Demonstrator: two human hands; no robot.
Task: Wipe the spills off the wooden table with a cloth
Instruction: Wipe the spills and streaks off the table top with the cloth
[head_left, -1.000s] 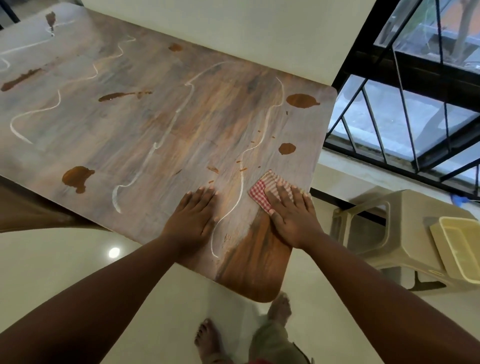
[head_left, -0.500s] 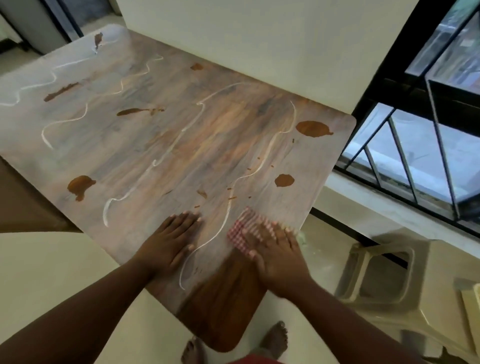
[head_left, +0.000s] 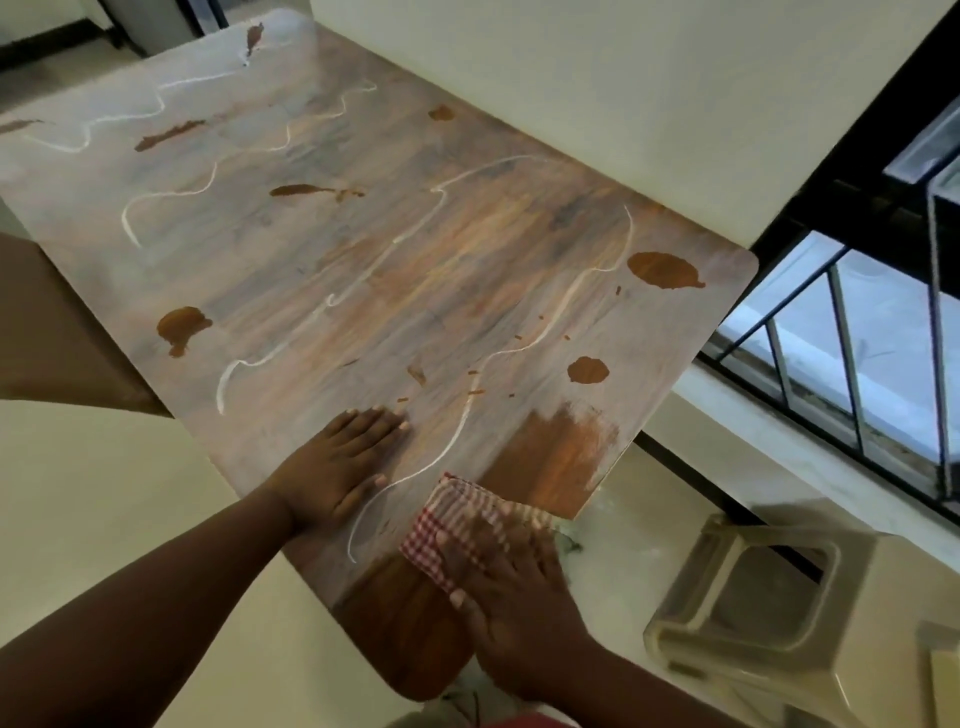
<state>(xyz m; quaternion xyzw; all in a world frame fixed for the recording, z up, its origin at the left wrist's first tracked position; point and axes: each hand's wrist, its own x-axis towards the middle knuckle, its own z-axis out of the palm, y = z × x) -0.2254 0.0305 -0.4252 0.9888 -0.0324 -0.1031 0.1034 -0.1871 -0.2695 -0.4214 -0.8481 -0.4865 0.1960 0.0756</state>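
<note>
1. the wooden table (head_left: 395, 291) has its long axis running from about 10 o'clock, far from the person, to 4 o'clock, with a rounded near corner toward 6 o'clock.
2. the cloth (head_left: 447, 525), red-and-white checked and folded, lies flat on the table's near end, close to the edge at 4 o'clock; one corner points toward 12 o'clock.
3. the right hand (head_left: 514, 582) lies flat on the cloth, fingers straight and a little spread, pointing toward 11 o'clock; the cloth shows beyond the fingertips and at the hand's 10 o'clock side. the hand is blurred.
4. the left hand (head_left: 337, 473) rests palm down on the bare tabletop at the cloth's 10 o'clock, fingers straight and together, apart from the cloth.
5. a darker wiped patch (head_left: 561, 457) sits at the cloth's 1 o'clock, another near the near corner.
6. brown spills (head_left: 662, 270) and white squiggly lines (head_left: 452, 441) cover the rest of the table; one white line passes between the 2 hands.
7. a beige plastic stool (head_left: 753, 613) stands on the floor at 4 o'clock of the table.
</note>
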